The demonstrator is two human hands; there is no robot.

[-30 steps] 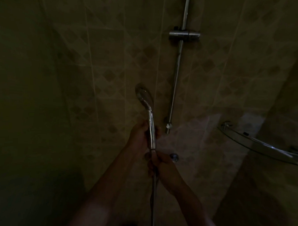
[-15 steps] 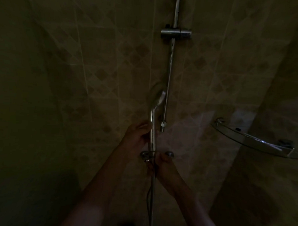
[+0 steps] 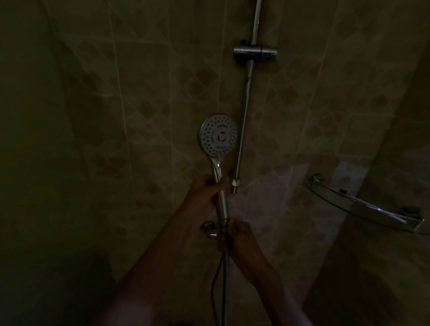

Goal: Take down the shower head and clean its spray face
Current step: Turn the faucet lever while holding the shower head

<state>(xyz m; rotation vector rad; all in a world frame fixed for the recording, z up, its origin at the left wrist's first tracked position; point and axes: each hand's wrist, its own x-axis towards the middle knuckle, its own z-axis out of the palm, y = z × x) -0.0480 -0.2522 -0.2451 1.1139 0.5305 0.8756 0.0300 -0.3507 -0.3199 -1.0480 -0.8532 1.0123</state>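
The chrome shower head (image 3: 218,135) stands upright in front of the tiled wall, off its holder, with its round white spray face turned toward me. My left hand (image 3: 204,194) is wrapped around the upper part of the chrome handle. My right hand (image 3: 233,236) grips the handle's lower end where the hose (image 3: 223,285) joins and hangs down. The empty slider holder (image 3: 255,52) sits high on the vertical chrome rail (image 3: 244,120), just right of the shower head.
A glass corner shelf (image 3: 368,209) with a chrome rim juts out at the right. A chrome wall fitting (image 3: 208,227) shows just left of my right hand. The tiled stall is very dim, with a dark wall on the left.
The shower head has been rotated in my hands: its face was edge-on or turned away before and faces me now. Both hands kept their grips on the handle.
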